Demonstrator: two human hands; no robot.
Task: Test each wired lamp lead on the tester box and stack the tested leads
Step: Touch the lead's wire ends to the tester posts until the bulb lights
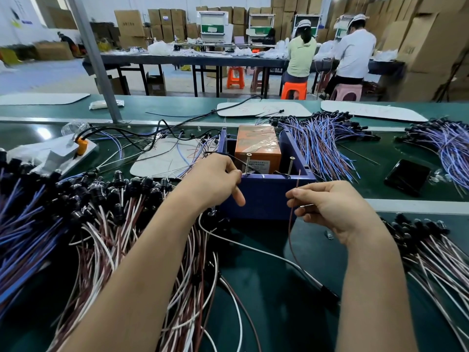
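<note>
The blue tester box (264,196) stands in the middle of the green bench, with an orange block (257,144) inside and two upright screws (246,163) on its front rim. My left hand (215,179) pinches a wire end beside the left screw. My right hand (332,207) pinches a brown wire (294,196) whose bare tip stands just in front of the right screw (290,166). A white wire (253,247) of the same lead trails across the bench below the box.
A big heap of brown-and-white leads (121,214) with black lamp holders lies at left. A smaller pile (431,245) lies at right. Purple-wired leads (322,141) lie behind the box. A black phone (407,176) lies right of it. Two people sit at a far table.
</note>
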